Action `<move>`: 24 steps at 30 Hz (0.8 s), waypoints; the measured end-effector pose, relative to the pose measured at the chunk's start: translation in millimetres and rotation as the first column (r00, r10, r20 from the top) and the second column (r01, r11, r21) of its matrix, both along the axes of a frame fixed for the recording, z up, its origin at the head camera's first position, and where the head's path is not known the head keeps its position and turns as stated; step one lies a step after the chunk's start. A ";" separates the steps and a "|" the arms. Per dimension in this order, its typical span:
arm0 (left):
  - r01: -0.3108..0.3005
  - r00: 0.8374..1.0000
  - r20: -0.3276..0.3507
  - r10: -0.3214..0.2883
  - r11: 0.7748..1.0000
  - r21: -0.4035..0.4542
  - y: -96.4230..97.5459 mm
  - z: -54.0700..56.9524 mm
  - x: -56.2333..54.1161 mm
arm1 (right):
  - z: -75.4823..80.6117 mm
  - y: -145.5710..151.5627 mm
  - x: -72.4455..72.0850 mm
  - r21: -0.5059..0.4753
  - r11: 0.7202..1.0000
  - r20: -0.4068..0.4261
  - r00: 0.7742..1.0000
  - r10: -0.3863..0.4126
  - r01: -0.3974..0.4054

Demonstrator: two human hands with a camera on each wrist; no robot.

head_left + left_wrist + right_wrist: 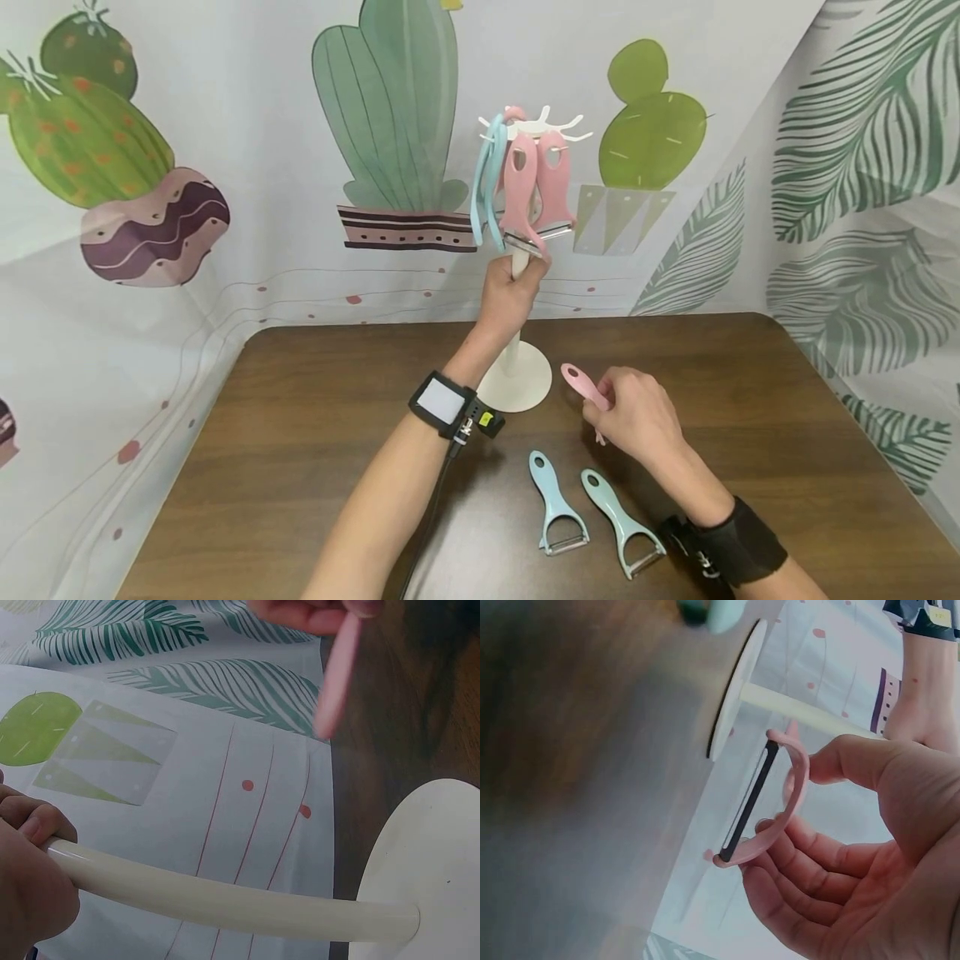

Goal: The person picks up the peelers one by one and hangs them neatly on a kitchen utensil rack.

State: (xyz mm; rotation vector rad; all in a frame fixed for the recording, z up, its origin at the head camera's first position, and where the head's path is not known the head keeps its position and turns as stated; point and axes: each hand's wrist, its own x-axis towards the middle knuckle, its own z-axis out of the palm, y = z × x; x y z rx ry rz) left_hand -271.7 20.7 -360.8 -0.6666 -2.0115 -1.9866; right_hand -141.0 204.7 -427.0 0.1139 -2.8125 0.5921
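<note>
My left hand [512, 292] grips the upper pole of a cream stand [525, 367], just below the hanging peelers. From its branched top hang pink peelers [519, 179] in front and light blue peelers [492, 179] at the left. To the right of the stand's round base, my right hand [637, 412] pinches a pink peeler [579, 381], its handle pointing up toward the stand. In the right wrist view, thumb and fingers hold this peeler [799, 776] near its curved head, with the dark-edged blade [751, 799] facing the table.
A light blue peeler [551, 496] and a mint green peeler [613, 510] lie on the brown wooden table [300, 467] in front of the stand. A cable [431, 517] runs from the left wrist strap. Behind the table hangs a cloth [262, 167] printed with cacti and leaves.
</note>
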 end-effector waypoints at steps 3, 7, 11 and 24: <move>0.001 1.000 -0.003 -0.001 1.000 -0.001 0.1 0.3 0.7 | 4.6 -1.7 -0.9 -0.030 1.000 -0.039 0.999 0.000 -0.002; 0.007 1.000 -0.005 -0.007 1.000 0.001 0.0 0.7 1.4 | 12.4 -4.7 -1.2 -0.075 0.997 -0.098 0.995 -0.006 -0.002; 0.011 1.000 -0.002 -0.011 1.000 0.005 0.2 0.5 0.6 | 18.3 -6.6 -2.0 -0.090 0.996 -0.143 0.990 -0.010 -0.003; 0.016 1.000 0.007 -0.016 1.000 0.006 0.0 -0.2 -0.3 | 36.2 -11.4 -6.4 -0.122 0.993 -0.243 0.970 -0.032 0.002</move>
